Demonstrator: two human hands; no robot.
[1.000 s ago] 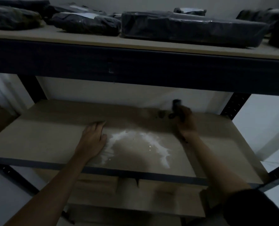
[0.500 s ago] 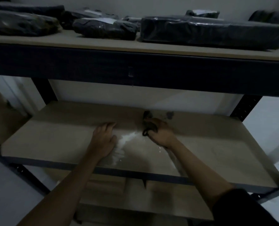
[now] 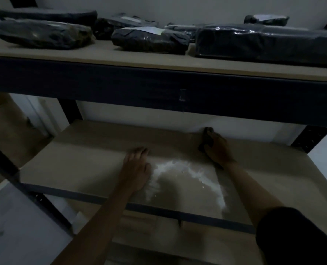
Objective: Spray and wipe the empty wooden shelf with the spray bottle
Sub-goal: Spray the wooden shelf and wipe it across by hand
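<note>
Two hands work the dim wooden shelf [image 3: 86, 163]: the left hand [image 3: 136, 169] lies flat beside white foam [image 3: 187, 173]; the right hand [image 3: 219, 150] grips a dark object [image 3: 206, 139], unidentifiable, near the back wall. About seven wrapped parcels [image 3: 151, 40] sit above.

A pale wooden shelf [image 3: 86, 161] sits in a dark metal frame, dimly lit. A curved white streak of foamy spray [image 3: 179, 165] lies across its middle. A small dark object, probably the wiping cloth [image 3: 206, 139], sits near the back edge; the spray bottle cannot be made out.
</note>
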